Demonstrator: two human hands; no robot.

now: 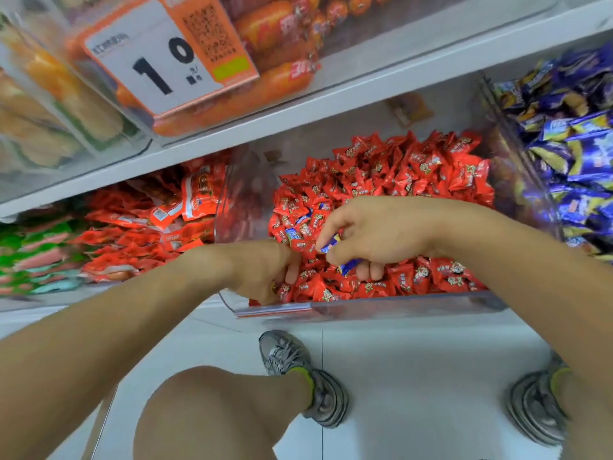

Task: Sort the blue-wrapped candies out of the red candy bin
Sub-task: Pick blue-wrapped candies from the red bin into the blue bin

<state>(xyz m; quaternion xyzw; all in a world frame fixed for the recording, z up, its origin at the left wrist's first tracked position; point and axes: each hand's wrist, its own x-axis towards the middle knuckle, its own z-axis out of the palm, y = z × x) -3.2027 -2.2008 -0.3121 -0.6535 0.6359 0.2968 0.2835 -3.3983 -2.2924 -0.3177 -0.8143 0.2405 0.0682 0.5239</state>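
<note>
At the centre of the frame, a person crouched before a shop shelf works both hands inside the clear plastic red candy bin (398, 310), heaped with red-wrapped candies (414, 174). The right hand (374, 234) is curled around several blue-wrapped candies (330, 246); one pokes out between thumb and forefinger, its long axis slanting from lower left to upper right, and another shows beneath the fingers. The left hand (265, 270) digs into the pile at the bin's near left corner, fingers bent down among the wrappers; whether it grips anything cannot be told. A loose blue candy (293, 234) lies on the red heap just left of the right hand, slanting from upper left to lower right. At the right edge, a neighbouring bin (497, 134) holds blue-and-yellow wrapped candies (570, 161). At upper left, a price tag (162, 58) reads "10". Grey sneakers (298, 376) stand on the white floor (414, 376) below.
</note>
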